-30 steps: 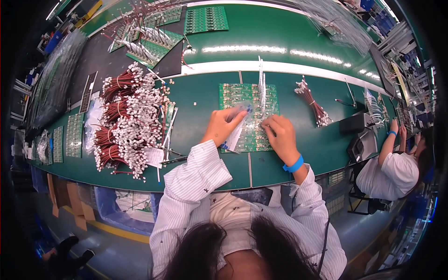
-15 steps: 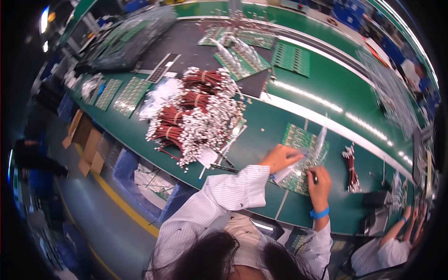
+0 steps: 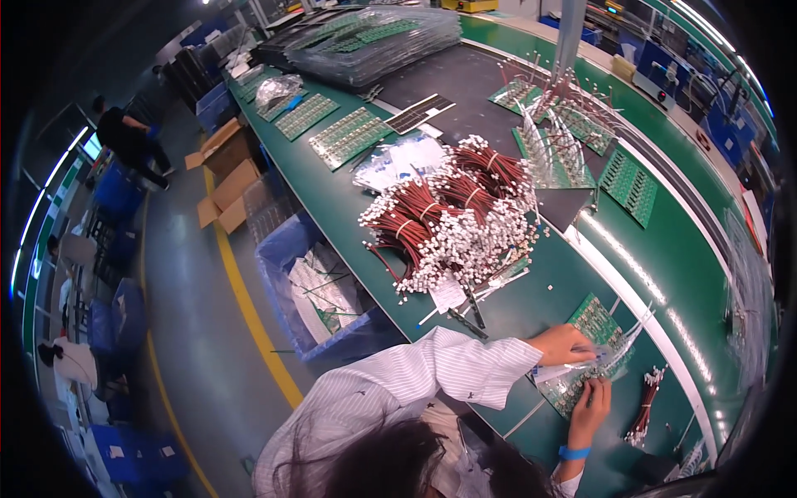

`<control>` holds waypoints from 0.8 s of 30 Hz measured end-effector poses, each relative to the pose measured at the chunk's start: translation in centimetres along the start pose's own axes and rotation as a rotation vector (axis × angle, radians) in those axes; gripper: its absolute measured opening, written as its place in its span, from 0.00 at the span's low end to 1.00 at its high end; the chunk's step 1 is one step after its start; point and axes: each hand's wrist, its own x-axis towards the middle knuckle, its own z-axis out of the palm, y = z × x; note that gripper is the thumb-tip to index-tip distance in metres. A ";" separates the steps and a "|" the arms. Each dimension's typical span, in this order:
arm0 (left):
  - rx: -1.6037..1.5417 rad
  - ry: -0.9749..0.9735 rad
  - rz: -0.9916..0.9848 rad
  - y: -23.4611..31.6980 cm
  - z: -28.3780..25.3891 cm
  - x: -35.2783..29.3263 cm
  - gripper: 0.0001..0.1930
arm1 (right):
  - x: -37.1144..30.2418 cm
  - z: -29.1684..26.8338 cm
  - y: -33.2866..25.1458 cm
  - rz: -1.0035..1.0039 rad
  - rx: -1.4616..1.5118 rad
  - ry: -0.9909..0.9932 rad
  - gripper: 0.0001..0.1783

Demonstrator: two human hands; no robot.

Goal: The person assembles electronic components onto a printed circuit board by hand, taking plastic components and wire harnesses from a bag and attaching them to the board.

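A green circuit board panel lies on the bench under both hands, covered with small parts. My left hand reaches across it, fingers pinched together at a clear, whitish piece whose kind I cannot make out. Close by on the near side, my right hand, with a blue band at the wrist, has its fingers curled down at the board; whatever they grip is hidden. White wires rise from the board's far right side. A bundle of dark red wires with white connectors lies to the right of my right hand.
Banded red wire bundles with white connectors are heaped left of the board. More green panels lie farther left, beside stacked clear trays. A blue bin stands below the bench edge. Another person is in the aisle.
The whole view has swung left, so the bench appears shifted right and more aisle shows. Both hands stay at the board; my left fingers look more closed than before.
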 end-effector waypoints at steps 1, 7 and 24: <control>-0.023 -0.031 -0.031 0.1 -0.1 0.0 0.16 | -0.1 0.1 0.3 -0.033 -0.032 0.010 0.03; -0.046 0.033 0.003 0.0 0.4 -0.1 0.16 | -0.8 -0.2 0.9 -0.026 -0.011 -0.008 0.04; -0.084 0.054 0.085 -1.3 1.1 0.4 0.14 | -0.3 -1.0 -1.1 -0.013 0.026 0.001 0.03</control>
